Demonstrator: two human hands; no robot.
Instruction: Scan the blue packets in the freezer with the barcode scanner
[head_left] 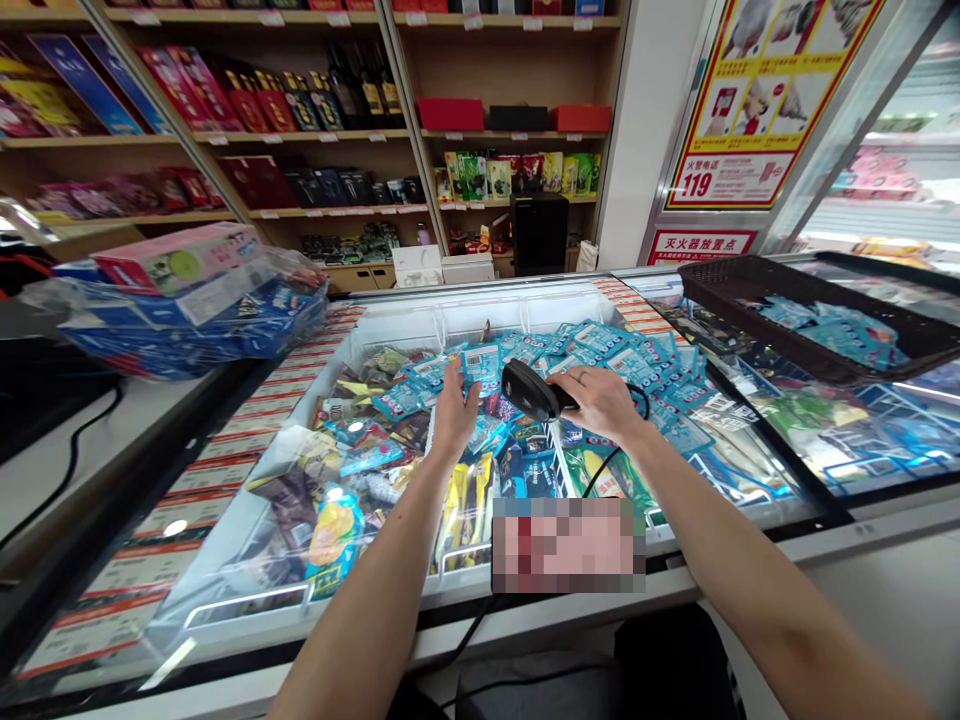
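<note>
My left hand (454, 408) grips a light-blue ice cream packet (481, 364) by its left side, with a barcode label facing me. My right hand (598, 402) is wrapped round the handle of a black barcode scanner (529, 390). The scanner's head points left, close to the packet but apart from it. A black cable runs down from the scanner. Many more light-blue packets (600, 340) lie in a heap behind and to the right of my hands. Below them, yellow-wrapped ice creams (466, 500) stand in the freezer's wire compartments.
The chest freezer (330, 345) spreads beneath my arms. A dark basket (750, 325) holding blue packets rests on its right side. Plastic-wrapped boxes (187, 290) stand at the left. A blurred-out rectangle (568, 545) covers something at the front edge. Shelves (300, 140) fill the back.
</note>
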